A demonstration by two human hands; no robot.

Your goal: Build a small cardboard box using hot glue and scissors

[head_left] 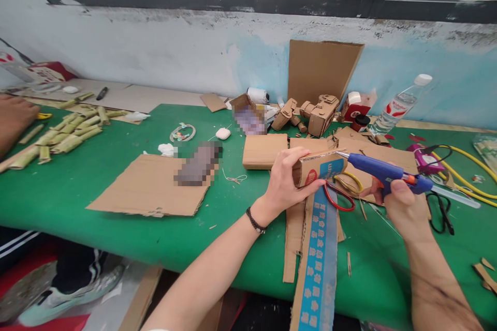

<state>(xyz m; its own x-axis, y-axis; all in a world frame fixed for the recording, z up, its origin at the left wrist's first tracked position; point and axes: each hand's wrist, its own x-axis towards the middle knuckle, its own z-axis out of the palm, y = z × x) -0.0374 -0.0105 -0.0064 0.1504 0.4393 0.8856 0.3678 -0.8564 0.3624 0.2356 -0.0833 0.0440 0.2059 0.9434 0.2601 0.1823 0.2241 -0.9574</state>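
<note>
My left hand (pixel 285 181) is closed around a small cardboard box (pixel 316 168) with blue and red print, held above the table. In my right hand (pixel 404 201) is a blue hot glue gun (pixel 376 168) with a clear glue stick out of its back. Its nozzle meets, or nearly meets, the box's upper right edge. Below the box lie scissors (pixel 341 201) with red and yellow handles, partly hidden. A long cardboard strip (pixel 320 248) with blue print runs toward me over the table's front edge.
Cardboard camera models (pixel 320 114) and a water bottle (pixel 399 106) stand at the back. A purple power strip (pixel 427 159) with a yellow cable is at right. A cardboard sheet (pixel 143 186) lies left. Another person's hand (pixel 15 119) is near cut stalks (pixel 73 129) at far left.
</note>
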